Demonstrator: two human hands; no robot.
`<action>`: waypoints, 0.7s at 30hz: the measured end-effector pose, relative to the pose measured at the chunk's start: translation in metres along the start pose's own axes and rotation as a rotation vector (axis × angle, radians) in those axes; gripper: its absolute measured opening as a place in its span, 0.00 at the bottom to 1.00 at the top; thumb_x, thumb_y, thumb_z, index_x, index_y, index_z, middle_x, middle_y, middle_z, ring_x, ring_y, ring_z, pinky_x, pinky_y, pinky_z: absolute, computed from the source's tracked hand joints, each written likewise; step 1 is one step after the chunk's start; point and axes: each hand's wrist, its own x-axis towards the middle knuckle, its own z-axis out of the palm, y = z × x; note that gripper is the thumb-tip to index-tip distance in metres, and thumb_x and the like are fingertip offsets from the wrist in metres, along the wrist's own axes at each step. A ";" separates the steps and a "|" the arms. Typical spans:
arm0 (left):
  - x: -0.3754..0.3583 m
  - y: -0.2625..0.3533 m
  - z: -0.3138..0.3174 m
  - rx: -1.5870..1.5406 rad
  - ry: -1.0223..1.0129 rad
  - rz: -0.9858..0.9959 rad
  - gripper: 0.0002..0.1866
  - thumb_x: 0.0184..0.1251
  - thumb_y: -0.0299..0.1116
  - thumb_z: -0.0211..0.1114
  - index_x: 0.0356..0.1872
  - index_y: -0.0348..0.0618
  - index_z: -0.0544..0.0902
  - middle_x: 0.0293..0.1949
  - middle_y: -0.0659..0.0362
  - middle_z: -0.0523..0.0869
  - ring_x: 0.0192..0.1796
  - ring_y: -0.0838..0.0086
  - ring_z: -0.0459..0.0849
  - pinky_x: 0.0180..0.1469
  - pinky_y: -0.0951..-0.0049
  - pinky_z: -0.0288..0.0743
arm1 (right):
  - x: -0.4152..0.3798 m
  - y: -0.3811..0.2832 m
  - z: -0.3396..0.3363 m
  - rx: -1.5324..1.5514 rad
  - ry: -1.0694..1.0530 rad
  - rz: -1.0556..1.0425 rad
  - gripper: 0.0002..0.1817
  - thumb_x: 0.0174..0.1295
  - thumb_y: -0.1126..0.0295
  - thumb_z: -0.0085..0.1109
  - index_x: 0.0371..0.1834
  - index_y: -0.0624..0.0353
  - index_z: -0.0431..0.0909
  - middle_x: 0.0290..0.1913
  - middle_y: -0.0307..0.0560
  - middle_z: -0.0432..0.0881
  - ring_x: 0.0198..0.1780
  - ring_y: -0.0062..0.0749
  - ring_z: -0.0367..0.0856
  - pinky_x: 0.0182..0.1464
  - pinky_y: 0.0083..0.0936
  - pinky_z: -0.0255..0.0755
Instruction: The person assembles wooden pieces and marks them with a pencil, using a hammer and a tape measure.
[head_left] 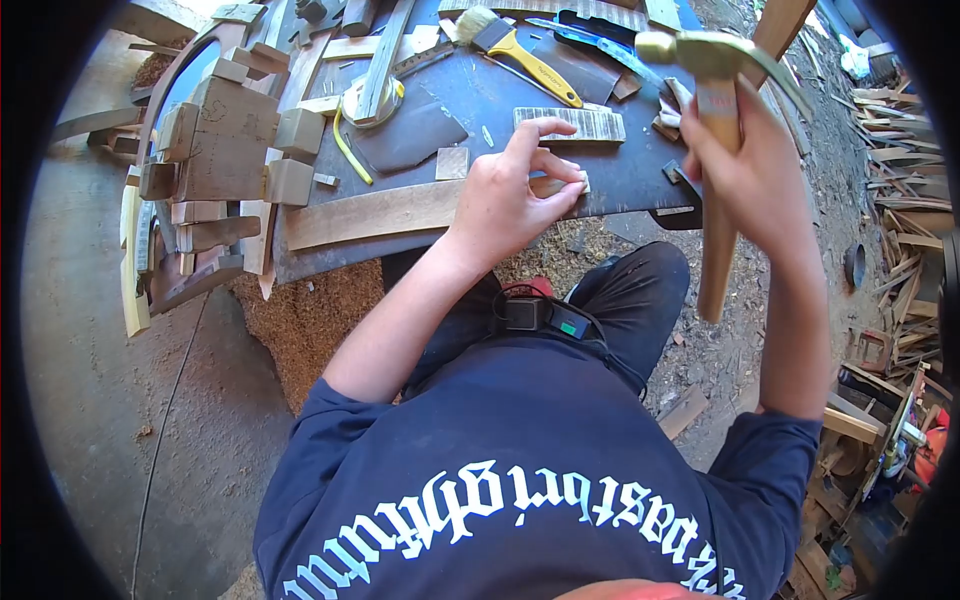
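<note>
A curved wooden strip [375, 217] lies along the near edge of the dark work table [440, 85]. My left hand [515, 190] rests over its right end, thumb and fingertips pinched at the tip; what they hold is too small to make out. Raised at the right, my right hand [750, 160] is closed around the wooden handle of a hammer [718, 250], whose metal head is at the top. A small square wood block [452, 163] sits just beyond the strip, and a ridged wooden block [570, 125] lies behind my left hand.
Stacked wooden blocks [225, 135] stand on the table's left side. Farther back lie a yellow-handled brush [535, 68], a tape roll [385, 100] and a yellow strip [350, 152]. Sawdust [305, 335] covers the ground below; scrap wood [905, 190] is piled at the right.
</note>
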 end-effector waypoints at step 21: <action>-0.001 -0.003 0.000 0.031 0.021 0.034 0.25 0.65 0.27 0.81 0.60 0.38 0.79 0.37 0.57 0.97 0.46 0.66 0.98 0.60 0.65 0.90 | -0.026 0.019 0.084 0.513 -0.146 0.232 0.17 0.65 0.73 0.76 0.50 0.66 0.78 0.37 0.45 0.90 0.34 0.24 0.90 0.35 0.25 0.87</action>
